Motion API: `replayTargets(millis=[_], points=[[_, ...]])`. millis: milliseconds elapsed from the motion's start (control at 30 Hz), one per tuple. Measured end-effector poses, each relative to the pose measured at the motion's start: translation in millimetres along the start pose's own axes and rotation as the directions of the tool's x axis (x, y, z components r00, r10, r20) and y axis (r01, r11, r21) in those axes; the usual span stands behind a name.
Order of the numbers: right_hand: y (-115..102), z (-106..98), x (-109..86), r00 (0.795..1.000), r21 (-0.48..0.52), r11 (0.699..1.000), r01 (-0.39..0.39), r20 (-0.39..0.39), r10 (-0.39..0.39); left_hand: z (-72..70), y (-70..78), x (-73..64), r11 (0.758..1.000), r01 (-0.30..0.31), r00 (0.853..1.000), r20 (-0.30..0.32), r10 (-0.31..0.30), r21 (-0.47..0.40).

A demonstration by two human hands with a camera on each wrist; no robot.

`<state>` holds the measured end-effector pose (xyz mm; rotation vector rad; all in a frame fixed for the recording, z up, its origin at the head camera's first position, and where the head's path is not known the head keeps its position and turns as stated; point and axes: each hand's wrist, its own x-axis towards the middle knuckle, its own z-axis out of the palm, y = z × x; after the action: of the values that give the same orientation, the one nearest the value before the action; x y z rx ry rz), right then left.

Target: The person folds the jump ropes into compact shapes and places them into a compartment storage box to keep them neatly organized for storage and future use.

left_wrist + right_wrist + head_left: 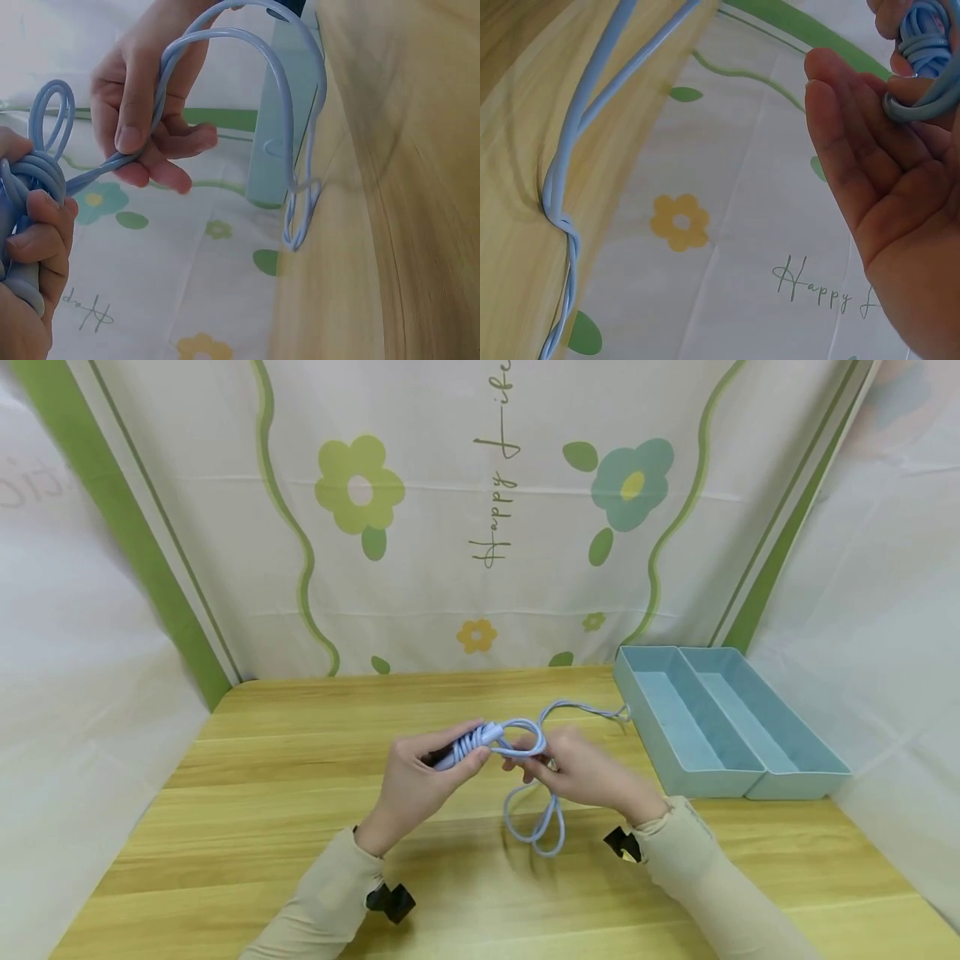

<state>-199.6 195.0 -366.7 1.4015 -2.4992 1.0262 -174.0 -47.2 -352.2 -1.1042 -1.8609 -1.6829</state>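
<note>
A light blue jump rope (pixel 468 743) is wound in several turns into a bundle, with a dark piece showing at its lower end. My left hand (pixel 423 777) grips this bundle, fingers curled round it in the left wrist view. Between thumb and fingers my right hand (pixel 585 768) pinches the doubled cord (pixel 97 171) just right of the bundle. A small loop stands up from the bundle beside the left fingers. Past the right hand, the loose cord (pixel 561 172) hangs in loops and twists together, one end reaching toward the blue boxes.
Two joined light blue boxes (pixel 712 783) stand at the back right of the wooden table (pixel 247 810). Behind the table hangs a white curtain (pixel 427 577) with flowers and lettering. Similar cloth walls close in both sides.
</note>
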Motion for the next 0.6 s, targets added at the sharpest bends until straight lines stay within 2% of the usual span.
replayTargets(millis=[167, 333, 467, 600], points=[[-7, 7, 2.4, 0.999, -0.01, 0.999, -0.042, 0.019, 0.042, 1.2, 1.5, 0.1, 0.999, 0.026, 0.998, -0.05, -0.024, 0.043], [-9, 14, 4.1, 0.998, 0.017, 0.999, -0.049, 0.028, 0.048, 3.2, 2.9, -0.1, 0.996, 0.043, 0.996, -0.086, -0.037, 0.073], [-8, 17, 4.0, 0.999, 0.046, 0.998, -0.043, 0.031, 0.042, 4.0, -3.1, -1.9, 0.995, 0.017, 0.995, -0.095, -0.008, 0.095], [-8, 17, 4.3, 0.999, 0.044, 0.999, -0.031, 0.045, 0.029, 3.2, -21.4, -5.2, 0.987, -0.033, 0.993, -0.103, 0.05, 0.16]])
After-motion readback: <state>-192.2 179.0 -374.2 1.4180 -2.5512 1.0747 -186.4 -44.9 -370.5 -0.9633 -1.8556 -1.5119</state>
